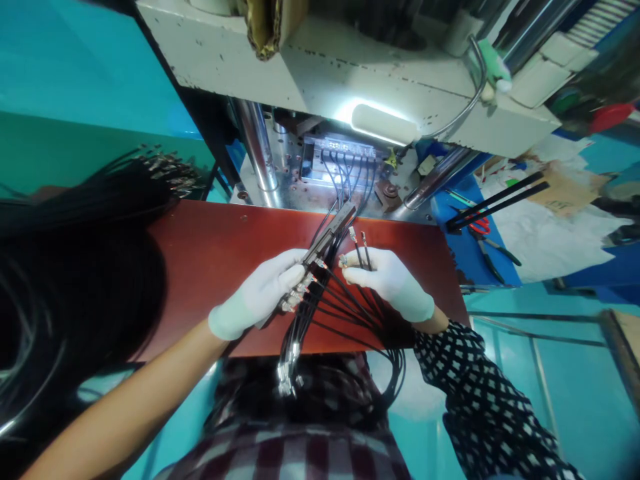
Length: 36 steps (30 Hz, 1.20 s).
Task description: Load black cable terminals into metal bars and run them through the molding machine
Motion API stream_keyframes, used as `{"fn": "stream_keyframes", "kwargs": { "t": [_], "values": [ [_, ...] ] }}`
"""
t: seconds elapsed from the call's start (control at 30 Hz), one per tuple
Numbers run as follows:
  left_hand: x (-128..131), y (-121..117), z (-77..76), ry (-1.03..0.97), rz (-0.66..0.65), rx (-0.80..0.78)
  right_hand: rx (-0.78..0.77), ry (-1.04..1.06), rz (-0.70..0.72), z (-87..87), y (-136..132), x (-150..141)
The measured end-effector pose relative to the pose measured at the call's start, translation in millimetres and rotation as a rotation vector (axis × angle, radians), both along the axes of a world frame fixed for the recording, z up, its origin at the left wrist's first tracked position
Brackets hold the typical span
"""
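My gloved left hand [267, 290] is closed around a long metal holder bar [327, 233], held at a slant above the red-brown tabletop. Along the bar's lower side sit several cable terminals [300, 290], their black cables trailing to the right. My gloved right hand [390, 277] pinches black cables with metal terminals [353, 235] at their ends; two point upward and one lies at the fingertips. A bundle of black cables [297, 333] passes beneath the bar towards my lap. Beyond the hands, more cables run into a lit metal fixture [345, 157] in the press.
The press's upper plate [320, 73] overhangs the fixture, with steel columns [257, 143] at its sides. At left, a large coil of black cable [75, 300] lies below terminal-ended cables [165, 170]. Pliers [487, 250] rest on a blue surface at right.
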State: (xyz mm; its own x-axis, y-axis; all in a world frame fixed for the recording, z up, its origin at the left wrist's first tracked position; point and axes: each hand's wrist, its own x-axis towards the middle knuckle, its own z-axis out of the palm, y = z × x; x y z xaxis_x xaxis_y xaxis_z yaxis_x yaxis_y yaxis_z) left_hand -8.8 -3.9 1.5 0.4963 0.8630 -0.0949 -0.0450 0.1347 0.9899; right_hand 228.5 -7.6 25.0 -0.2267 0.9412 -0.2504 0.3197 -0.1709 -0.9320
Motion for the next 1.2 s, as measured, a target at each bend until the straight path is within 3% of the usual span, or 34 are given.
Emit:
{"fn": "stream_keyframes", "kwargs": {
  "t": [0.13,0.3,0.4,0.6,0.83,1.03,1.2],
  "values": [
    [0,0,-0.5,0.009,0.038,0.035,-0.007,0.002,0.001,1.1,-3,-3],
    [-1,4,-0.7,0.038,0.013,0.091,0.218,-0.178,-0.167,1.8,-15,-14],
    [-4,6,-2.2,0.044,-0.014,0.107,0.355,-0.298,-0.170,1.9,-17,-19],
    [-7,7,-4.6,0.091,-0.060,0.115,0.198,-0.046,-0.073,-1.9,-7,-22],
    [-9,8,-11.5,0.220,-0.148,0.353,0.121,0.012,-0.092,1.8,-4,-31],
    [-8,6,-12.2,0.313,-0.146,0.374,0.236,-0.072,-0.143,-4.4,-7,-32],
    [-7,8,-9.0,0.253,-0.100,0.369,0.260,0.037,-0.251,3.0,-10,-22]
  ]
}}
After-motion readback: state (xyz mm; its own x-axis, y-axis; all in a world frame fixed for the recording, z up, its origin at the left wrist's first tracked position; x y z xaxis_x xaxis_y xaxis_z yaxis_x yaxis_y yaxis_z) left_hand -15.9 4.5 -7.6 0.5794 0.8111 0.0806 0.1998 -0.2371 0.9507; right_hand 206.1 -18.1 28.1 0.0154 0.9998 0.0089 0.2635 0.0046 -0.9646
